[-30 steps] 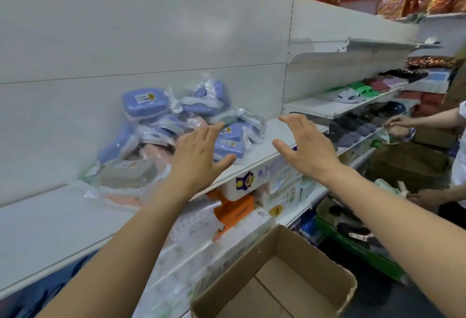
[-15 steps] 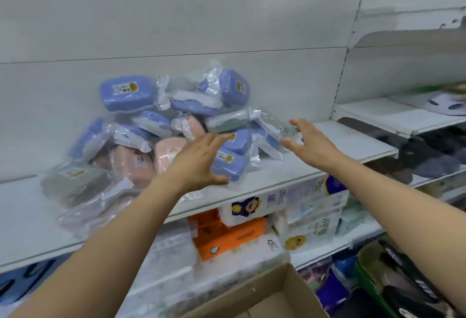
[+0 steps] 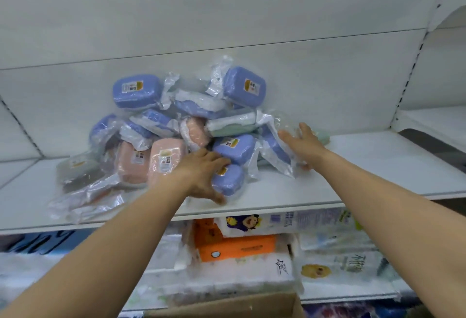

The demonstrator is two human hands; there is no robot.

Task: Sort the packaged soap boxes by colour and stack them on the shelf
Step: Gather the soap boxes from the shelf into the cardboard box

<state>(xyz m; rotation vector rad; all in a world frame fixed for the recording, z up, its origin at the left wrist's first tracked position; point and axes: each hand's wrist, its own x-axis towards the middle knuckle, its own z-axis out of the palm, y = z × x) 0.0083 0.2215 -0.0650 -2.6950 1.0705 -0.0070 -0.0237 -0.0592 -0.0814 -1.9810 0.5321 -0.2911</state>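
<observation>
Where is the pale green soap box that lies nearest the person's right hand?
In the head view, the pale green soap box lies on the white shelf at the pile's right edge, just beyond the right hand.

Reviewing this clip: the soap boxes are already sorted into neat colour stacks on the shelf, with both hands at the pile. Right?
Not sorted. The head view shows the soap boxes as one jumbled pile, colours mixed, on the shelf. The left hand and right hand are at the pile.

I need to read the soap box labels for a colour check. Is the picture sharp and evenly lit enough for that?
Head view: soft and slightly blurred, so the label on the top blue box shows as a patch, its print unreadable; clear wrap glints white; wide-angle lens bends the shelf edge; light is flat and even, with hardly any shadows; colours read clearly.
</observation>
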